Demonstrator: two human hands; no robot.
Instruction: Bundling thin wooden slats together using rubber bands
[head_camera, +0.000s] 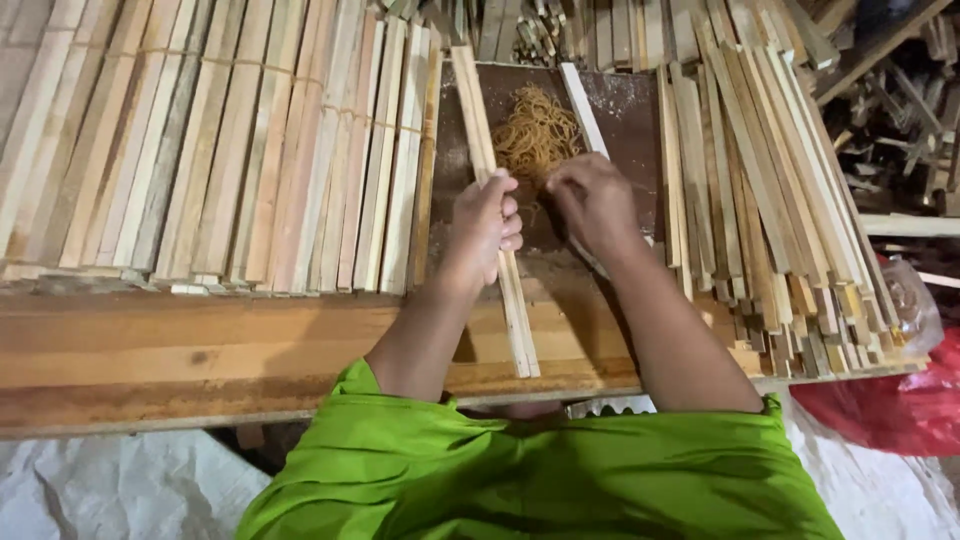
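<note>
- Left hand (485, 225): closed around a bundle of wooden strips (497, 215) that lies on the workbench (200, 350), running away from the person.
- Right hand (592, 200): just right of the left hand, at the near edge of the rubber band pile (537, 135).
- Bound slat bundles (220, 140): left of the left hand.
- Loose slat stack (770, 200): right of the right hand.
- Single slat (583, 108): beyond the right hand, beside the pile.

Pale tan wooden slats (230, 150); ochre-yellow rubber bands (537, 130) on dark brown board (625, 110); bright green garment (540, 470); red plastic bag (900, 400); white sacking (120, 490).
</note>
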